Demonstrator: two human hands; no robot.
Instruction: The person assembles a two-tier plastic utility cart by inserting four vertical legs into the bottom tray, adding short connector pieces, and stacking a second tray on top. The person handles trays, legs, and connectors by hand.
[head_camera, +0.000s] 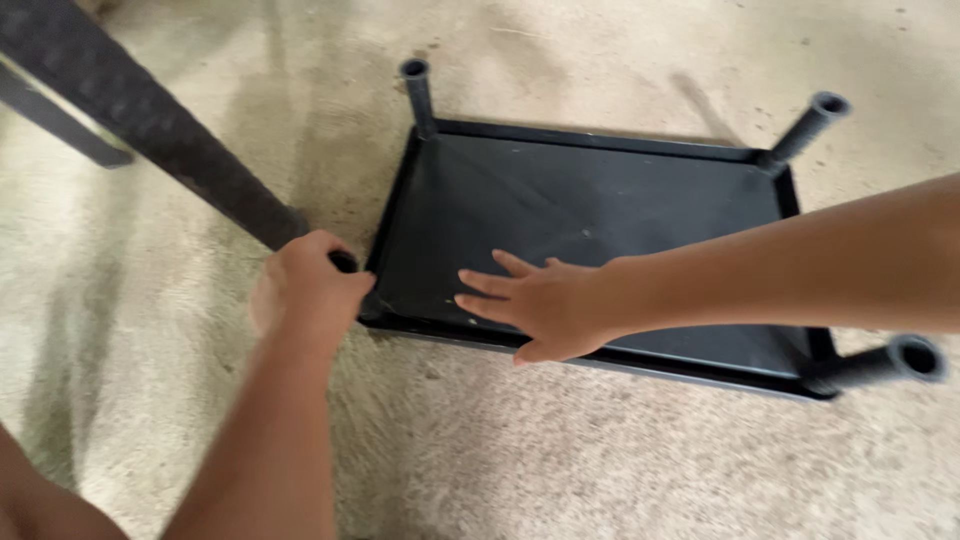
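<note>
**Both hands on an upturned black shelf tray on the floor**

Black plastic tray (600, 200) lies upside down on the concrete floor (600, 460), w/ short round tubes sticking up at its corners: one at far left (417, 92), one at far right (808, 128), one at near right (885, 364).

Left hand (305, 292) is at the tray's near-left corner, fingers curled shut round the top of the leg tube (344, 262) there; only the tube's dark end shows past the knuckles. Slight motion blur on this hand.

Right hand (540, 305) comes in from the right, forearm crossing over the tray. Palm down, flat on the tray's inner face near the front rim, fingers (490, 283) straight & spread apart, not gripping anything; thumb hangs over the front edge.

A long dark textured leg (150, 130) of another piece of furniture slants in from upper left & ends just beside the left hand; can't tell if they touch. A second dark bar (60, 125) sits behind it, near the left edge of view.
</note>
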